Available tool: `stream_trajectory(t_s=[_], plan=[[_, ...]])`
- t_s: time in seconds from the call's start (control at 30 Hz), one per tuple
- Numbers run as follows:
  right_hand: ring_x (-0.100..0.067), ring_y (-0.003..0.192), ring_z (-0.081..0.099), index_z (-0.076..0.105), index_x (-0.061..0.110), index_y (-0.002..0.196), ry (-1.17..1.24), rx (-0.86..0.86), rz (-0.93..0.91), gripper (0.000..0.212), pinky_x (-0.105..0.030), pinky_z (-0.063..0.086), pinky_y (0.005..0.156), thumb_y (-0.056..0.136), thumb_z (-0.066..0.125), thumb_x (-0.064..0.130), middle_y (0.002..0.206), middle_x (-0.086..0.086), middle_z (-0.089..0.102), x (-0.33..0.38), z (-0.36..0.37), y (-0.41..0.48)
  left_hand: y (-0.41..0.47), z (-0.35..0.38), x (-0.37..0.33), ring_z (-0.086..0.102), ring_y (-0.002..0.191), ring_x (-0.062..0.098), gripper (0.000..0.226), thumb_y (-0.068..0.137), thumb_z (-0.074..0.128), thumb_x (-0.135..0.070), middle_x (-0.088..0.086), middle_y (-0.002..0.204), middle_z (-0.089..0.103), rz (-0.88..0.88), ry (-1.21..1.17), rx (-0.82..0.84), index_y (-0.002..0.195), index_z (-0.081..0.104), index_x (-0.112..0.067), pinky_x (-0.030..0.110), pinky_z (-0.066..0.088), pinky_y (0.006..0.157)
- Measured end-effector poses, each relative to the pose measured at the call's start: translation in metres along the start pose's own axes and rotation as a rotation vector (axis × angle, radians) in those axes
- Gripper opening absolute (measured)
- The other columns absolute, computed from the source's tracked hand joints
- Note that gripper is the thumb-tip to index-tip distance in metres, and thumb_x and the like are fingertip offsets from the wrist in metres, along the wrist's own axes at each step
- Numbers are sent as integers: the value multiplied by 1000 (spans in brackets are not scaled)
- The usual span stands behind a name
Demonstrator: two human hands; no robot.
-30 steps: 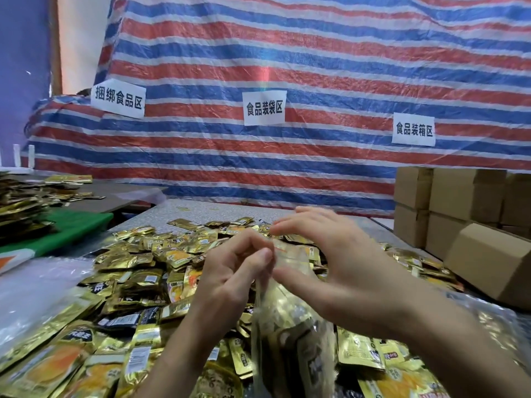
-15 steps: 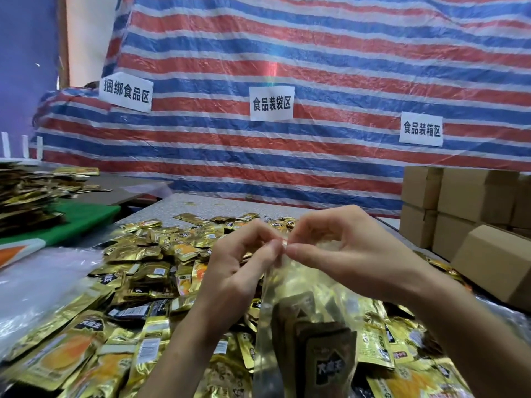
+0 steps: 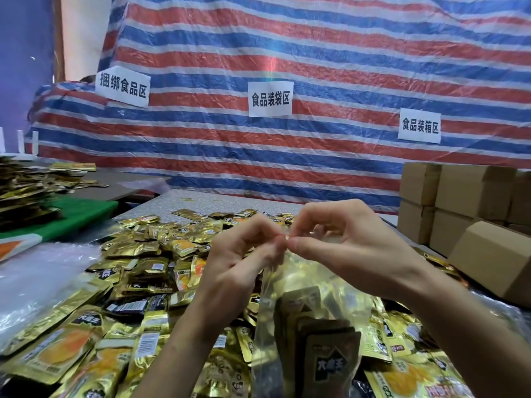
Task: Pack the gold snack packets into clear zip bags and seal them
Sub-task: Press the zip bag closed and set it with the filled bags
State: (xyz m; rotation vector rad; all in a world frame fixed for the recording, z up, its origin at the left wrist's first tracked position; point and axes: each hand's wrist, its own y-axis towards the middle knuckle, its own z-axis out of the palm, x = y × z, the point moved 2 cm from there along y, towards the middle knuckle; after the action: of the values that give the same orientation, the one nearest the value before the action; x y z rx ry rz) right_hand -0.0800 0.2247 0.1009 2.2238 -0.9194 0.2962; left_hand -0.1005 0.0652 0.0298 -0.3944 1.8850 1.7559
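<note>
A clear zip bag hangs upright in front of me, filled with several gold snack packets. My left hand and my right hand meet at the bag's top edge, each pinching the zip strip between thumb and forefinger. Their fingertips touch near the middle of the strip. A loose heap of gold packets covers the table below and to both sides of the bag.
A pile of clear plastic bags lies at the left. Brown cartons are stacked at the right. A green mat and another packet stack sit far left. A striped tarp with paper signs hangs behind.
The bag has risen and its top has been drawn together. My right hand moved from over the bag's mouth to meet the left at the zip strip.
</note>
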Motion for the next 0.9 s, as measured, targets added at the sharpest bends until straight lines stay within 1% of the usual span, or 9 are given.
stream_trajectory(t_s=[0.07,0.17,0.3,0.43,0.5,0.6,0.77,0.83,0.9], plan=[[-18,67,59,74,23,77,4,10,7,12,-33,48,63,87,73,30,73,3,67,1,-2,0,0,-1,1,53,65,20,19,87,60,-23,8,67,59,12,-35,-20,80,64,-6,28,44,65],[-5,68,59,76,25,78,-20,15,48,10,-32,51,71,85,75,33,74,7,69,-2,-11,-1,0,-6,2,55,64,18,11,86,63,-11,11,68,60,19,-87,-93,79,64,-2,24,45,63],[-13,76,65,77,28,78,-48,24,102,9,-42,57,81,80,74,36,81,8,73,-11,-24,-9,2,-13,5,56,63,22,10,85,60,-8,9,68,64,12,-105,-179,77,67,-7,26,46,61],[-11,71,64,74,26,76,-63,59,145,29,-30,56,73,76,64,53,81,3,72,-20,-28,-20,2,-9,5,56,62,19,10,86,59,-6,7,66,64,14,-71,-188,79,66,-7,23,47,60],[-9,73,65,73,27,79,-77,70,184,32,-25,55,71,75,59,55,84,5,72,-25,-30,-25,3,-10,5,56,62,21,10,86,59,-7,9,67,63,14,-72,-196,79,66,-6,23,47,60],[-7,78,64,72,29,83,-132,91,217,29,-25,52,74,79,56,53,89,12,71,-31,-32,-32,2,-10,7,56,63,22,11,86,59,-8,9,67,62,5,-57,-182,77,65,-7,25,47,60],[1,73,59,67,32,86,-194,110,286,33,-22,43,64,79,48,59,87,23,66,-40,-38,-41,3,-13,11,56,62,22,13,88,59,-8,10,68,62,10,-23,-201,76,65,-7,22,47,60],[-1,70,56,65,34,84,-195,105,289,33,-24,40,63,79,46,60,85,20,65,-42,-39,-46,3,-15,12,56,63,19,12,87,59,-9,6,67,63,3,-27,-227,77,65,-6,20,46,60],[-6,70,55,64,34,84,-206,87,273,35,-29,43,63,78,44,63,81,10,65,-43,-40,-50,4,-15,12,56,63,15,12,87,58,-8,2,67,63,6,-19,-234,78,64,-5,18,46,60]])
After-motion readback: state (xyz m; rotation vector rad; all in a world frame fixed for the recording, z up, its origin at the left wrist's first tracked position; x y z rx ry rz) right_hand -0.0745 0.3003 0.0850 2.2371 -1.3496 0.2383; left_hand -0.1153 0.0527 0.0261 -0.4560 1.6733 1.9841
